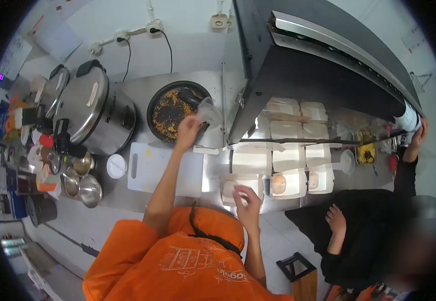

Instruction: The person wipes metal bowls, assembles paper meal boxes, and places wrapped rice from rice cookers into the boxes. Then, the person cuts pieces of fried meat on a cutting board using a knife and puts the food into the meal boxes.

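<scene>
My left hand (189,131) is over the right side of a black frying pan (150,116), its fingers pinched at a crumpled piece of clear plastic (209,111). Brown-orange crumbs (166,111) are spread over the pan's bottom, and a dark utensil lies partly in it. My right hand (248,201) hangs over the near-left open white box (256,184), thumb and fingers curled together. Whatever is between them, if anything, is too small to make out. Two more boxes to the right each hold a round bun, one bun (279,183) and another bun (314,179).
A white cutting board (165,170) lies left of the boxes, with a white-handled knife (206,150) by its upper edge. Large steel pots (95,110) and bowls (90,190) stand at left. A black hood (328,65) overhangs the counter. Another person (368,236) stands at right, one hand on the hood.
</scene>
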`<action>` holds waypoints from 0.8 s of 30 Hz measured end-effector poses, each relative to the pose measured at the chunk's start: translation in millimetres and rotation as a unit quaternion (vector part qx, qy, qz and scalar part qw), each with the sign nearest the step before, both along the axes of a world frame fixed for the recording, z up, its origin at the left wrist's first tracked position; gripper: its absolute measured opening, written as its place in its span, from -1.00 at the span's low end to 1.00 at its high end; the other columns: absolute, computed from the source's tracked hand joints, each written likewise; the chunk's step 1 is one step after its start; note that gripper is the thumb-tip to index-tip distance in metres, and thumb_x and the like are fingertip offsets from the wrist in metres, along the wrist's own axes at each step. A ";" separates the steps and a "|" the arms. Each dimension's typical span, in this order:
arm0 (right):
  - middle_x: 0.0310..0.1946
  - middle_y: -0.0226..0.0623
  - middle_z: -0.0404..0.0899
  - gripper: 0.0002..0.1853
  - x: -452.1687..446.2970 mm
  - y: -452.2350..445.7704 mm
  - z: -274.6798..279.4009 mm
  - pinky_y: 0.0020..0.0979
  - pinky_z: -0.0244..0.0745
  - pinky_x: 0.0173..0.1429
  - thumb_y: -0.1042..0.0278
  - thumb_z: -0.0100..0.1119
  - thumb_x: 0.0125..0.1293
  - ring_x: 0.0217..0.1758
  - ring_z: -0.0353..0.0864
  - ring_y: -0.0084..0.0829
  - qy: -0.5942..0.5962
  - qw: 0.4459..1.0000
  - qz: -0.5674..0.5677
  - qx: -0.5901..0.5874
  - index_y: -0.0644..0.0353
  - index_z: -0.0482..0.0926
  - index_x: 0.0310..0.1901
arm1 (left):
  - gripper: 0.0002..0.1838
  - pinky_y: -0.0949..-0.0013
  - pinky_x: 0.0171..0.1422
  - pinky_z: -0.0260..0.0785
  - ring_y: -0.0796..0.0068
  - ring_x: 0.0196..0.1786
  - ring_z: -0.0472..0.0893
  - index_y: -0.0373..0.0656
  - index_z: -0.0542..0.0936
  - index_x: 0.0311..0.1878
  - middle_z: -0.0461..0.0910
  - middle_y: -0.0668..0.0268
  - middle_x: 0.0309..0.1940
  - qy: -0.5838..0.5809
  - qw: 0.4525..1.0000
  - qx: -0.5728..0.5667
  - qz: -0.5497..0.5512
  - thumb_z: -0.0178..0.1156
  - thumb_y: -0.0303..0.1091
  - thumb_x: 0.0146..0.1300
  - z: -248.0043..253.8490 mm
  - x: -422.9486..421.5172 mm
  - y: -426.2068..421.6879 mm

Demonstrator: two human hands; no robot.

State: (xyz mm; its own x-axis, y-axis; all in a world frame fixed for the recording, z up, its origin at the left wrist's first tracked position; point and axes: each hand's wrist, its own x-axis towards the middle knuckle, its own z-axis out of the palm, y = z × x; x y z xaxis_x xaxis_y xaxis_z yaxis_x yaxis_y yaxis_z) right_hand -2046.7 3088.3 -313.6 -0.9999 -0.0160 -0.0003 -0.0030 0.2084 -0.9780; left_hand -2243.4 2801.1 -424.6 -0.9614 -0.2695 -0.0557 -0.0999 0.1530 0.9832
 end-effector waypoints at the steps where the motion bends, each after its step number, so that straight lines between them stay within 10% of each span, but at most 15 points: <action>1: -0.03 -0.22 0.71 -0.81 -13.7 -16.9 -5.2 -0.40 0.63 0.04 0.50 0.26 0.44 -0.01 0.70 -0.43 0.032 0.999 0.024 0.011 0.30 0.67 0.03 | -0.88 0.20 0.10 0.56 0.14 0.06 0.71 -0.18 0.56 -0.03 0.68 0.18 -0.07 -0.023 0.985 0.169 -0.009 0.12 -0.38 0.48 22.8 23.0 -8.0; 5: 0.09 0.00 0.60 -0.66 -73.7 -89.1 -26.8 -0.17 0.60 0.10 0.51 0.33 0.33 0.09 0.64 -0.09 0.038 0.998 -0.034 -0.044 0.27 0.61 0.13 | -0.79 0.10 0.21 0.60 0.08 0.24 0.66 -0.15 0.46 0.12 0.62 0.15 0.06 -0.069 0.915 0.390 -0.077 0.05 -0.39 0.48 88.2 91.9 -49.4; 12: 0.02 -0.07 0.47 -0.35 -85.8 -150.0 -23.1 -0.16 0.46 0.16 0.43 0.57 -0.02 0.12 0.49 -0.04 0.298 0.947 0.037 0.110 0.21 0.50 0.15 | -0.83 0.07 0.21 0.61 0.30 0.04 0.63 -0.15 0.50 -0.06 0.53 0.34 -0.17 -0.098 0.938 0.330 -0.052 -0.03 -0.49 0.34 107.7 132.6 -100.0; 16: 0.05 -0.14 0.51 -0.41 -74.7 -149.3 -32.3 -0.24 0.51 0.12 0.42 0.42 0.16 0.09 0.53 -0.22 0.049 0.987 0.046 -0.146 0.21 0.42 0.22 | -0.86 0.15 0.18 0.60 0.40 -0.02 0.60 -0.15 0.52 -0.13 0.48 0.38 -0.23 -0.091 0.944 0.309 -0.076 0.01 -0.47 0.29 89.7 132.0 -118.8; 18: 0.09 -0.18 0.53 -0.47 -79.7 -134.6 -39.0 -0.30 0.53 0.10 0.39 0.30 0.33 0.05 0.56 -0.32 -0.164 0.900 0.108 -0.390 0.20 0.37 0.29 | -0.87 0.25 0.16 0.56 0.44 -0.02 0.59 -0.15 0.51 -0.14 0.48 0.39 -0.22 -0.077 0.947 0.304 -0.069 0.03 -0.45 0.28 87.1 128.7 -121.5; 21: 0.13 -0.22 0.58 -0.62 -83.2 -119.7 6.2 -0.39 0.54 0.10 0.31 0.10 0.53 -0.01 0.60 -0.41 -0.356 0.781 0.160 -0.488 0.21 0.44 0.29 | -0.86 0.38 0.11 0.48 0.48 -0.05 0.58 -0.16 0.51 -0.13 0.50 0.42 -0.21 -0.061 0.957 0.266 -0.096 0.07 -0.43 0.26 91.4 121.9 -109.9; 24: 0.08 -0.21 0.66 -0.68 -76.7 -126.0 -18.8 -0.44 0.53 0.11 0.24 0.04 0.60 -0.01 0.64 -0.44 -0.288 0.879 0.123 -0.359 0.21 0.61 0.20 | -0.83 0.42 0.01 0.43 0.50 -0.11 0.56 -0.20 0.53 -0.08 0.52 0.43 -0.18 -0.029 0.982 0.151 -0.106 0.13 -0.44 0.29 73.1 106.9 -109.9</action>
